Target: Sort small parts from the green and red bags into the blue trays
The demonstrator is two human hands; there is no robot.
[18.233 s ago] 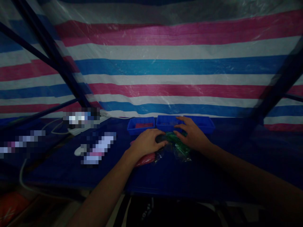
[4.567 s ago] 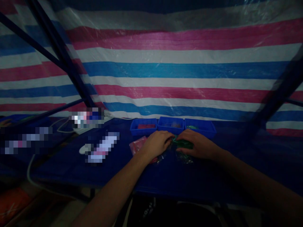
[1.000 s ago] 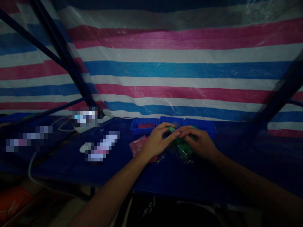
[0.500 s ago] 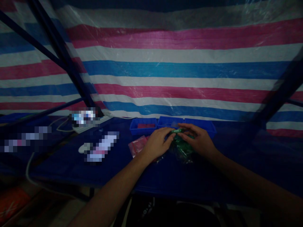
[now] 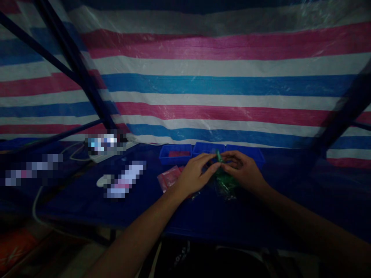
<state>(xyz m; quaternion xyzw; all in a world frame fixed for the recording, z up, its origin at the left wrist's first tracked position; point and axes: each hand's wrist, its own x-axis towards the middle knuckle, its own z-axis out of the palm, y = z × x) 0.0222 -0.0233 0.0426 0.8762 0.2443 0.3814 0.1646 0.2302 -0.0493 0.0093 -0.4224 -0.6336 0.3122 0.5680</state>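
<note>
My left hand (image 5: 198, 172) and my right hand (image 5: 242, 168) meet above the blue table. Between their fingertips is a small green piece (image 5: 218, 155), tilted upright; its exact kind is too dark and small to make out. Thumb and fingers of both hands are closed around it. Just below lies a clear plastic bag with green contents (image 5: 227, 185), partly covered by my right hand. Flat red packets in clear plastic (image 5: 169, 178) lie left of my left hand, which hides part of them.
Behind the hands stand a blue tray with something red inside (image 5: 175, 158) and more blue trays (image 5: 208, 145). To the left are a white oval object (image 5: 102, 181), a white power strip (image 5: 98, 156) and cables. Blue frame bars (image 5: 87, 88) and a striped sheet (image 5: 203, 85) rise behind.
The green piece has turned from lying sideways to pointing upward between my fingertips. My right hand's fingers have curled in more; both arms stay nearly in place.
</note>
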